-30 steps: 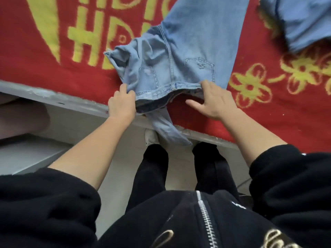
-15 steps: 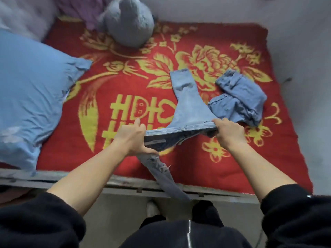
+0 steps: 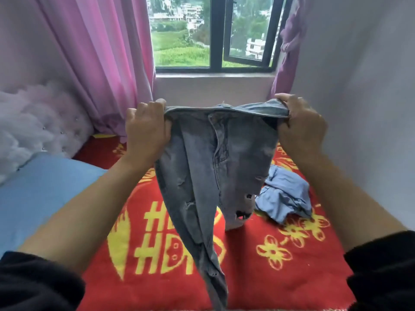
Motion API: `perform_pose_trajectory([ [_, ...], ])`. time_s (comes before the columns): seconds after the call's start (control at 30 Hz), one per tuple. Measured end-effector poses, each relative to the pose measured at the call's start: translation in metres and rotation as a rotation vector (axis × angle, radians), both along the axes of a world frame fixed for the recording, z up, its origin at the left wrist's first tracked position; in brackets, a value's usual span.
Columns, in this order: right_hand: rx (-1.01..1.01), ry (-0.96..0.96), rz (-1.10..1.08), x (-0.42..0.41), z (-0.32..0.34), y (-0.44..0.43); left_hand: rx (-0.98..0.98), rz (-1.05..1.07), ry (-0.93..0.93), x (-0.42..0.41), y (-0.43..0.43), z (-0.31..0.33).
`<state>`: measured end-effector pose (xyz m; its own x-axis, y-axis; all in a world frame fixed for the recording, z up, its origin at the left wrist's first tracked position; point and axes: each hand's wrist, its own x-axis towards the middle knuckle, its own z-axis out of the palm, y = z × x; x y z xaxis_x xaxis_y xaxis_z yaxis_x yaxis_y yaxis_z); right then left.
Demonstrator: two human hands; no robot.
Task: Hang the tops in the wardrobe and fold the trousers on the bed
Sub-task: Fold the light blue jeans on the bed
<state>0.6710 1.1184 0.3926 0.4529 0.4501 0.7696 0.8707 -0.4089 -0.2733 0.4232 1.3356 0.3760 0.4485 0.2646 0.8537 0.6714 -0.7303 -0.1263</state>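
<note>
While the jeans (image 3: pixel 224 158) are hanging in the air above the bed (image 3: pixel 280 277), both hands are gripping them by the waistband (image 3: pixel 224 110). The left hand (image 3: pixel 146 131) is holding the 9 o'clock end and the right hand (image 3: pixel 301 131) the 3 o'clock end, each with its fingers (image 3: pixel 143 108) curling tight round the denim and nothing else. The waistband is stretching roughly level between them, so neither hand is sitting nearer the cloth than the other.

The garment's long axis is running from 12 o'clock down to 6 o'clock, with the fly seam showing down the middle. The legs are not hanging alike. The left-side one is trailing full length toward 6 o'clock and out of the view. The other is bunching short toward 5 o'clock, and its ripped end seems to be resting on the red cover. A crumpled pair of trousers (image 3: pixel 285 198) is lying on the bed at about 5 o'clock from the right hand, just beside that shorter leg.

By my reading, the fold is likely going to begin with the two waistband ends coming together, leg over leg. The length would then be going down along the 12-to-6 line, away from the crumpled pair.
</note>
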Motion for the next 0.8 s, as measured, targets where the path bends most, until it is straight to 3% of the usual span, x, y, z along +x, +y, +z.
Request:
perform_pose_trajectory([
  [0.17, -0.062, -0.039, 0.041, 0.008, 0.004, 0.002, 0.030, 0.033, 0.155, -0.006, 0.017, 0.002],
  [0.3, -0.333, 0.040, 0.056, 0.026, -0.020, 0.010, -0.015, -0.176, 0.391, -0.008, 0.027, -0.027],
  [0.37, -0.548, 0.106, 0.009, 0.037, -0.033, 0.016, -0.122, -0.227, 0.553, -0.010, 0.036, -0.048],
  [0.47, -0.956, 0.197, 0.016, 0.053, -0.060, 0.032, -0.399, -0.120, 0.875, 0.003, 0.050, -0.085],
  [0.53, -1.215, 0.337, 0.086, 0.062, -0.080, 0.046, -0.618, -0.056, 0.987, 0.018, 0.059, -0.108],
  [0.6, -1.337, 0.442, 0.136, 0.074, -0.100, 0.065, -0.759, 0.036, 1.059, 0.036, 0.070, -0.123],
  [0.7, -1.309, 0.488, 0.123, 0.098, -0.104, 0.098, -0.818, 0.182, 1.015, 0.065, 0.093, -0.126],
  [0.8, -0.956, 0.513, 0.121, 0.132, -0.075, 0.137, -0.950, 0.194, 0.594, 0.102, 0.125, -0.091],
])
